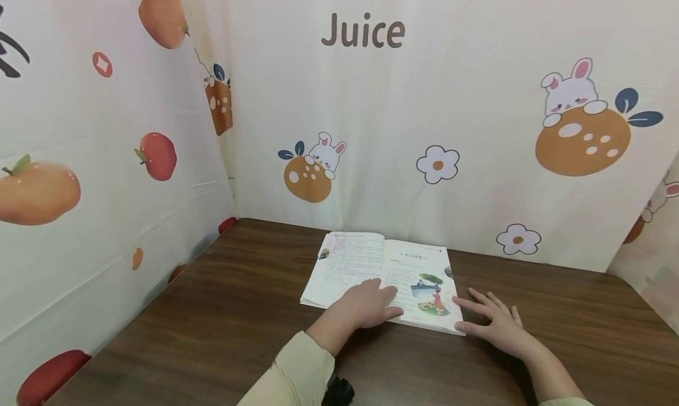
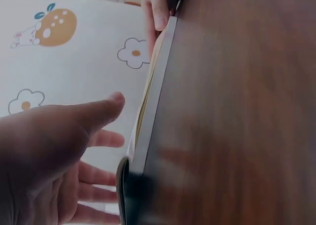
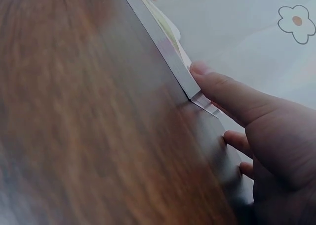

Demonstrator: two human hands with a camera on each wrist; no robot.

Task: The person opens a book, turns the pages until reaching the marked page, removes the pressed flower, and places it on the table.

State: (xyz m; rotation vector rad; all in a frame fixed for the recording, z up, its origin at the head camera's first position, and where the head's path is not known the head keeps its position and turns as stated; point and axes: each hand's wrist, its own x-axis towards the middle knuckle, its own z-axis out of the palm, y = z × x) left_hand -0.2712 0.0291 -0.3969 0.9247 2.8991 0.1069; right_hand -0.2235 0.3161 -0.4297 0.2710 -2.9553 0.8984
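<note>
- Resting the left hand (image 1: pixel 366 304) wide, with spread fingers and outstretched thumb, over the lower middle of an open book (image 1: pixel 331 279); cannot tell how firmly against the paper.
- Reaching with the right hand (image 1: pixel 501 329), also wide, to the book's right side, with thumb and index finger at the edge near the lower corner and the other fingers just outside it.
- Lying flat on the brown table (image 1: pixel 212 312), partly beneath the left hand and across to the right thumb.
- Showing the left page (image 1: pixel 352 258), full of print, beyond and to the left of the left hand.
- Showing a coloured picture (image 1: pixel 432 297) of a tree and a figure in red on the right page (image 1: pixel 398 264), between the hands.
- Wearing a pale sleeve (image 1: pixel 305 362) behind the left hand, with something black (image 1: pixel 338 390) by the wrist.
- Facing a pale cloth (image 1: pixel 392 99) beyond both hands, printed with "Juice", flowers and rabbits on orange fruit.
</note>
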